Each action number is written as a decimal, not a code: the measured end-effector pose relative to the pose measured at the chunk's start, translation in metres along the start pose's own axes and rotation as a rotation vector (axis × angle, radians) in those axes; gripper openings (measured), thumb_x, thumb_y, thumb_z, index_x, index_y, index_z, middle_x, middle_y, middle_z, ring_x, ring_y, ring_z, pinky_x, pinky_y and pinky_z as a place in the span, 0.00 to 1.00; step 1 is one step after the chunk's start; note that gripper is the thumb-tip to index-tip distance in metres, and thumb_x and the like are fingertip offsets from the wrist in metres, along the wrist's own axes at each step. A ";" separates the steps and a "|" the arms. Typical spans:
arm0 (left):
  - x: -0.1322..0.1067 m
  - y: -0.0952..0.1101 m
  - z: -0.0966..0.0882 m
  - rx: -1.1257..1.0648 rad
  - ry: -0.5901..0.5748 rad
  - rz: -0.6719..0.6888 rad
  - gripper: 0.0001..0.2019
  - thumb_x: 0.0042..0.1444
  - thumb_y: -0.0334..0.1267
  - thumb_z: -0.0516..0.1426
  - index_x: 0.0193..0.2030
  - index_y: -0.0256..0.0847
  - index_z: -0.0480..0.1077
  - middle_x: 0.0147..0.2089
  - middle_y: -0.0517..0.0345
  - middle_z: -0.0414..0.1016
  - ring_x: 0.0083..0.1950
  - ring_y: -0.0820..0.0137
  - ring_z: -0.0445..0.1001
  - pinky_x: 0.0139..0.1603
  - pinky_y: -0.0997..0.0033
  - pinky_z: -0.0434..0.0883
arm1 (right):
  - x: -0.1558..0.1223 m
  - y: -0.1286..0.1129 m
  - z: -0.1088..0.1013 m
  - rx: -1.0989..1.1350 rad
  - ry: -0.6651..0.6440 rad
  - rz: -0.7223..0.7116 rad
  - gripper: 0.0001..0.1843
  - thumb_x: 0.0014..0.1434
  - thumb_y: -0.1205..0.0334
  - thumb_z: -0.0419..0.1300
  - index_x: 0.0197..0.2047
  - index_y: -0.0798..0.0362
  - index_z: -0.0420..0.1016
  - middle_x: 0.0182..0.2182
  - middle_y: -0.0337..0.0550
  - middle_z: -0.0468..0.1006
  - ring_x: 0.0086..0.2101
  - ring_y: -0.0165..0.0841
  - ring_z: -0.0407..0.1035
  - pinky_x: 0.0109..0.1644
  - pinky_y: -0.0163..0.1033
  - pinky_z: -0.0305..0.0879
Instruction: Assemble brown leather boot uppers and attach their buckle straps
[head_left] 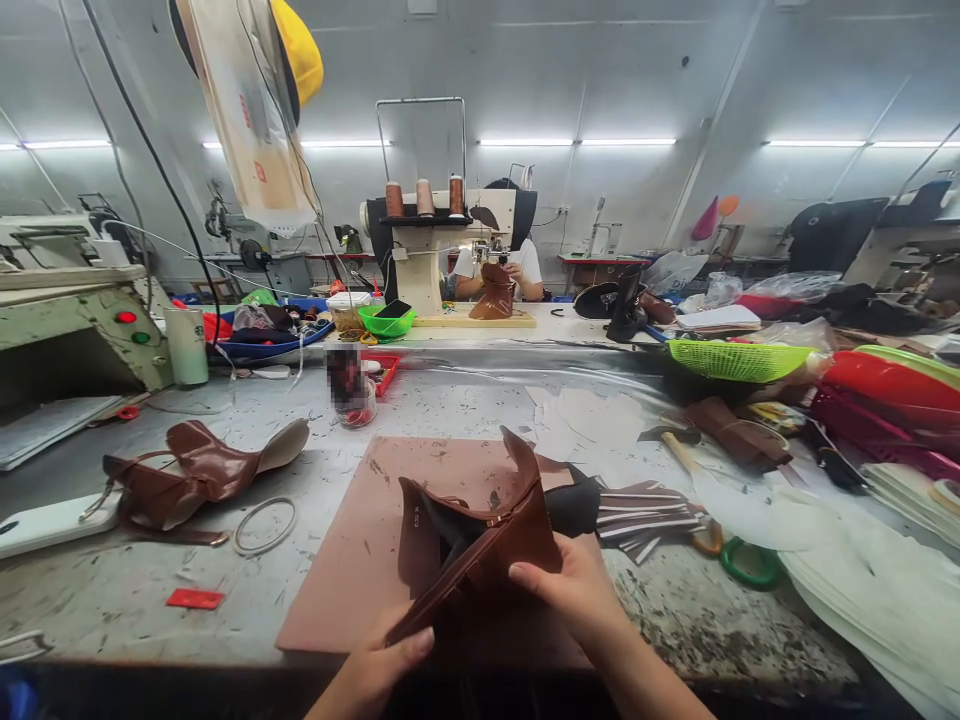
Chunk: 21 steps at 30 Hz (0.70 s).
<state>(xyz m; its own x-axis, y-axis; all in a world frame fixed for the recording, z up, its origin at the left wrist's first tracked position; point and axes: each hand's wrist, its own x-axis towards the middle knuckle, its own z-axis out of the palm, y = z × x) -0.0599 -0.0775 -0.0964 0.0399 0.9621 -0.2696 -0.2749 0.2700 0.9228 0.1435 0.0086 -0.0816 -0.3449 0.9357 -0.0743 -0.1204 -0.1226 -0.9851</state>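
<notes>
A brown leather boot upper [517,530] with a dark lining is held over the near edge of the bench, its opening facing up and away. My left hand [382,655] grips its lower left end, the thumb on top and the fingers hidden beneath. On the right side, my right hand [574,590] is closed around it, thumb pressed on the outer leather. Beneath it lies a pinkish-brown board [337,560]. Several dark strips with white edges [649,515] lie just past my right hand.
Another brown leather upper [217,465] and a ring [265,526] lie left; a hammer [679,455] and green-handled scissors [750,563] lie right. A lime-green basket [739,360] stands behind them. Across the bench, a person [530,268] works at a sewing machine [420,260].
</notes>
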 end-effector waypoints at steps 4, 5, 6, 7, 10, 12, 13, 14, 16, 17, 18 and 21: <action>0.004 0.000 0.001 -0.151 -0.006 -0.025 0.23 0.40 0.47 0.66 0.42 0.36 0.76 0.41 0.49 0.78 0.50 0.51 0.71 0.55 0.57 0.64 | 0.000 0.006 0.001 -0.047 0.119 -0.061 0.23 0.43 0.40 0.64 0.28 0.54 0.74 0.25 0.42 0.76 0.30 0.39 0.69 0.35 0.41 0.67; 0.004 0.001 0.001 -0.178 -0.009 -0.034 0.23 0.40 0.46 0.67 0.42 0.36 0.76 0.42 0.48 0.78 0.51 0.50 0.71 0.55 0.57 0.64 | 0.001 0.007 -0.001 -0.098 0.153 -0.065 0.26 0.44 0.37 0.62 0.23 0.54 0.71 0.21 0.41 0.72 0.26 0.37 0.67 0.32 0.40 0.66; 0.005 0.001 0.001 -0.199 -0.009 -0.040 0.22 0.39 0.45 0.67 0.42 0.36 0.77 0.41 0.48 0.78 0.51 0.50 0.70 0.56 0.56 0.64 | 0.002 0.008 -0.003 -0.140 0.184 -0.060 0.28 0.45 0.34 0.59 0.18 0.54 0.67 0.17 0.39 0.68 0.23 0.34 0.64 0.28 0.38 0.63; 0.005 0.002 0.002 -0.218 -0.006 -0.044 0.22 0.39 0.44 0.67 0.41 0.36 0.77 0.41 0.48 0.78 0.52 0.49 0.70 0.56 0.56 0.64 | 0.004 0.008 -0.006 -0.160 0.211 -0.047 0.30 0.45 0.32 0.57 0.16 0.53 0.63 0.15 0.37 0.64 0.21 0.32 0.61 0.26 0.37 0.61; 0.005 0.003 0.001 -0.279 0.019 -0.063 0.20 0.37 0.43 0.68 0.40 0.38 0.78 0.39 0.49 0.79 0.52 0.49 0.70 0.56 0.55 0.64 | 0.010 0.003 -0.024 -0.096 0.160 0.004 0.28 0.49 0.34 0.54 0.21 0.53 0.66 0.18 0.37 0.66 0.23 0.32 0.61 0.29 0.36 0.61; 0.006 0.004 0.001 -0.313 0.020 -0.074 0.19 0.37 0.42 0.68 0.38 0.39 0.78 0.39 0.50 0.79 0.53 0.49 0.70 0.57 0.56 0.63 | 0.014 -0.007 -0.037 -0.094 -0.073 0.037 0.19 0.51 0.45 0.59 0.32 0.54 0.72 0.28 0.39 0.72 0.31 0.34 0.66 0.38 0.38 0.64; 0.006 0.004 0.001 -0.321 0.013 -0.078 0.18 0.37 0.42 0.68 0.38 0.39 0.78 0.39 0.50 0.79 0.53 0.49 0.70 0.57 0.56 0.63 | 0.016 -0.014 -0.043 -0.144 -0.226 0.047 0.16 0.50 0.50 0.61 0.36 0.54 0.73 0.32 0.40 0.74 0.35 0.36 0.67 0.43 0.39 0.64; 0.006 0.005 0.001 -0.325 0.004 -0.081 0.18 0.37 0.41 0.68 0.38 0.39 0.78 0.40 0.50 0.79 0.53 0.49 0.69 0.57 0.55 0.63 | 0.018 -0.021 -0.046 -0.237 -0.360 0.054 0.14 0.48 0.56 0.62 0.37 0.54 0.74 0.34 0.41 0.75 0.37 0.37 0.67 0.46 0.40 0.63; 0.006 0.006 0.001 -0.324 -0.012 -0.087 0.18 0.37 0.40 0.68 0.38 0.38 0.78 0.40 0.49 0.79 0.53 0.48 0.69 0.57 0.55 0.63 | 0.023 -0.034 -0.048 -0.466 -0.499 0.061 0.12 0.46 0.63 0.61 0.36 0.55 0.75 0.34 0.41 0.76 0.38 0.39 0.68 0.45 0.41 0.63; 0.006 0.006 0.001 -0.322 -0.019 -0.091 0.18 0.37 0.40 0.68 0.38 0.37 0.78 0.40 0.48 0.79 0.53 0.48 0.69 0.57 0.54 0.63 | 0.025 -0.039 -0.045 -0.561 -0.513 0.063 0.11 0.45 0.65 0.60 0.34 0.56 0.76 0.32 0.42 0.77 0.37 0.40 0.68 0.42 0.41 0.63; 0.006 0.007 0.001 -0.323 -0.027 -0.093 0.19 0.38 0.39 0.68 0.39 0.36 0.78 0.40 0.47 0.79 0.54 0.47 0.69 0.58 0.54 0.62 | 0.028 -0.043 -0.041 -0.623 -0.508 0.068 0.10 0.43 0.67 0.59 0.32 0.57 0.77 0.30 0.42 0.77 0.35 0.41 0.68 0.39 0.40 0.63; 0.008 0.006 -0.001 -0.330 -0.052 -0.097 0.19 0.39 0.38 0.67 0.40 0.34 0.77 0.42 0.45 0.78 0.55 0.47 0.68 0.59 0.54 0.61 | 0.035 -0.048 -0.027 -0.614 -0.506 0.070 0.09 0.41 0.68 0.60 0.29 0.58 0.76 0.26 0.42 0.76 0.33 0.41 0.68 0.35 0.38 0.63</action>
<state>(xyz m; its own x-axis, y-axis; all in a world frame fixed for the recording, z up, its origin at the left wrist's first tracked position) -0.0621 -0.0688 -0.0934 0.1278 0.9356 -0.3290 -0.5629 0.3415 0.7527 0.1626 0.0557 -0.0409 -0.7308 0.6512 -0.2045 0.4004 0.1664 -0.9011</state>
